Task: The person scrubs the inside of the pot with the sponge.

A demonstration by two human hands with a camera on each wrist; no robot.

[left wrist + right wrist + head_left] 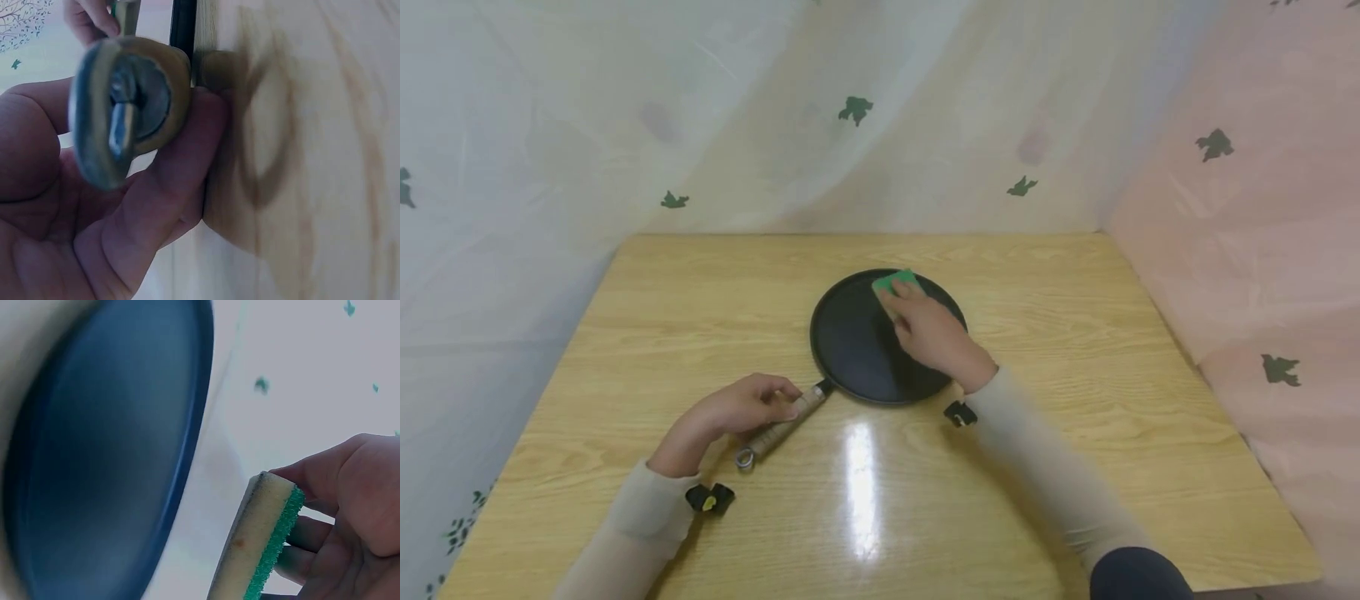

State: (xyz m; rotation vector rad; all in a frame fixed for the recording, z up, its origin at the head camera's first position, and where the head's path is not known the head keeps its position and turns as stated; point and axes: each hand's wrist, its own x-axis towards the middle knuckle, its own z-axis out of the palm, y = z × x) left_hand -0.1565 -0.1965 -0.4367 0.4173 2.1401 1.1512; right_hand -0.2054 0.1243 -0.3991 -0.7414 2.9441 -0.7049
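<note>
A round black flat pan (853,342) lies on the wooden table, its handle (784,427) slanting toward the near left. My left hand (737,410) grips this handle, thumb on one side and fingers on the other; a metal hanging ring (94,119) shows large at its end in the left wrist view. Over the far part of the pan, my right hand (934,333) pinches a sponge (259,540) with a pale yellow body and a green scouring side. In the right wrist view a gap separates the sponge from the pan's rim.
The wooden table (1060,350) surrounds the pan and reflects a bright strip of light in front of it. Pale cloth with green bird shapes (855,110) hangs behind the table, and pinkish cloth (1270,275) hangs along the right side.
</note>
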